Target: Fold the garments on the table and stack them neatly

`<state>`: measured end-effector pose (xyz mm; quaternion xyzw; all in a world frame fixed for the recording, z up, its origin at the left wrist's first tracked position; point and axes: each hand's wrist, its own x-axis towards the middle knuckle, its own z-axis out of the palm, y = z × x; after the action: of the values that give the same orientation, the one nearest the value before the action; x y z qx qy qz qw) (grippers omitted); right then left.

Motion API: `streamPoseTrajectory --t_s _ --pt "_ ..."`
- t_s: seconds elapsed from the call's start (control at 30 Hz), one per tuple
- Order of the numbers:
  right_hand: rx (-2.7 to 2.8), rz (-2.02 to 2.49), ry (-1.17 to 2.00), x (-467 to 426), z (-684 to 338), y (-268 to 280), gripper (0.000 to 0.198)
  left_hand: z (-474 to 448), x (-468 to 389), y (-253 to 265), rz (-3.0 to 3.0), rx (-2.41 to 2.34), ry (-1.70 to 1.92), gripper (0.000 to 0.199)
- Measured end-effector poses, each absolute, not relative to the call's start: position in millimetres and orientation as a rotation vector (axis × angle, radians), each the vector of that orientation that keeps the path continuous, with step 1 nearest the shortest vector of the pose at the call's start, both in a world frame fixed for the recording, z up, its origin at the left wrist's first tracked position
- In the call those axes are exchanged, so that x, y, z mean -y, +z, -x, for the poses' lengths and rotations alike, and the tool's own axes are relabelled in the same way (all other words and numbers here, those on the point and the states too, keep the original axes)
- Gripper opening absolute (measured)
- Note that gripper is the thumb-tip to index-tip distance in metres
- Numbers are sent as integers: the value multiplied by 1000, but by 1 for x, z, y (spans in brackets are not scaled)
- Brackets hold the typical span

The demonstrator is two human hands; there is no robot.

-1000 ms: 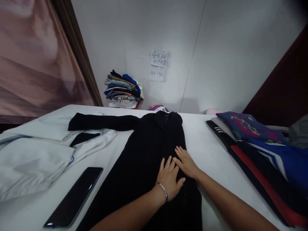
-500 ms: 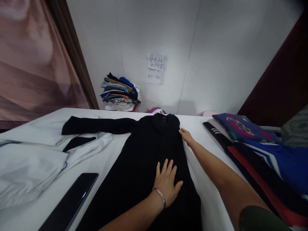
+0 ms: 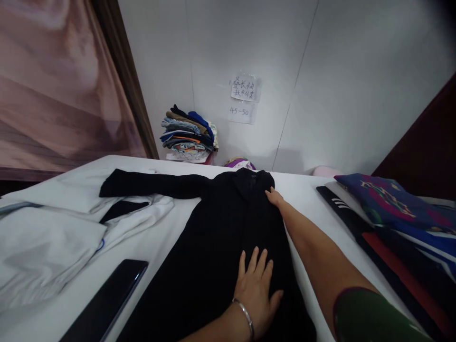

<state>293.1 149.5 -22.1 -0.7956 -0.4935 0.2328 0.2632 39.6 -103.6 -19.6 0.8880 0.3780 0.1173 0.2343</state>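
A black coat [image 3: 217, 247] lies front up on the white table, its collar toward the wall and one sleeve [image 3: 153, 184] stretched out to the left. The other sleeve does not show. My left hand [image 3: 254, 289], with a silver bracelet on the wrist, rests flat on the coat's front, fingers spread. At the coat's right shoulder, my right hand [image 3: 275, 196] has its fingers bent together on the edge of the cloth, apparently pinching it.
White garments [image 3: 46, 256] lie rumpled at left, beside a dark phone-like slab [image 3: 107, 299]. Folded clothes [image 3: 384, 199] are piled at right. Another clothes stack [image 3: 188, 135] stands by the wall beyond the white table [image 3: 302, 194]. Handwritten paper signs [image 3: 244, 99] hang there.
My right hand has moved in from the coat's side onto its shoulder edge, its fingers more bent. My left hand stays flat, slightly lower on the coat. The view has shifted a little left.
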Motion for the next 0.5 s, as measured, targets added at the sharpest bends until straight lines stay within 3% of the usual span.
streamPoseTrajectory --t_s 0.27,0.5 --pt "1649 2210 346 -103 -268 -11 60 -41 105 -11 -2412 -1075 306 68" --pt "1912 2167 323 -77 -244 -20 58 -43 106 -5 -2453 -1090 301 67"
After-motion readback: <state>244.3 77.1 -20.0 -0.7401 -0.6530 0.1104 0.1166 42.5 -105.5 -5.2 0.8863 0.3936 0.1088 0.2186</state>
